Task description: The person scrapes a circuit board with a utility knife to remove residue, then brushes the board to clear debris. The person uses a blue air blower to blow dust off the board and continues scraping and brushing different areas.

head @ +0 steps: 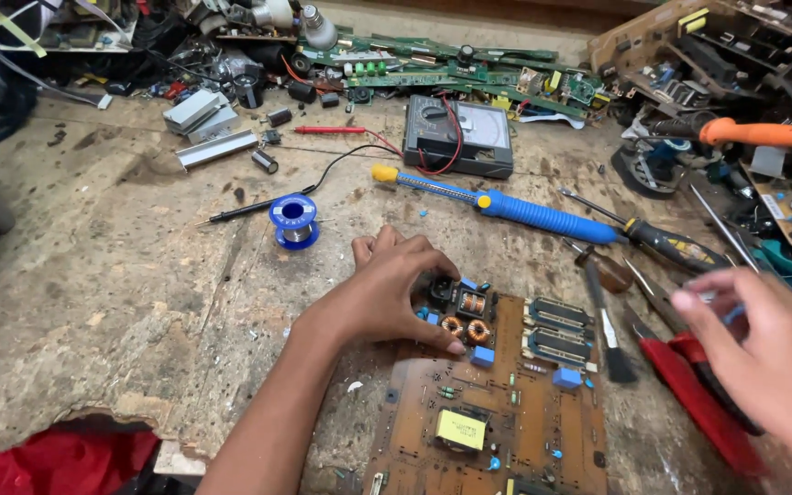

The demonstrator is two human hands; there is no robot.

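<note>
A brown circuit board (497, 412) lies on the worn wooden bench, with copper coils, black heat sinks and a yellow transformer (460, 429) on it. My left hand (394, 286) rests on the board's far left corner, fingers curled around a black round component (442, 291), thumb pressed on the board edge. My right hand (763, 348) hovers blurred at the right, above red-handled pliers (698, 394). Something small and blue shows between its fingers; I cannot make out what it is.
A blue desoldering pump (506, 206), a solder spool (293, 220), a multimeter (458, 136) with red and black probes, screwdrivers (662, 240), a small brush (609, 330) and an orange-handled tool (763, 134) lie around. Scrap boards and parts pile along the back and right.
</note>
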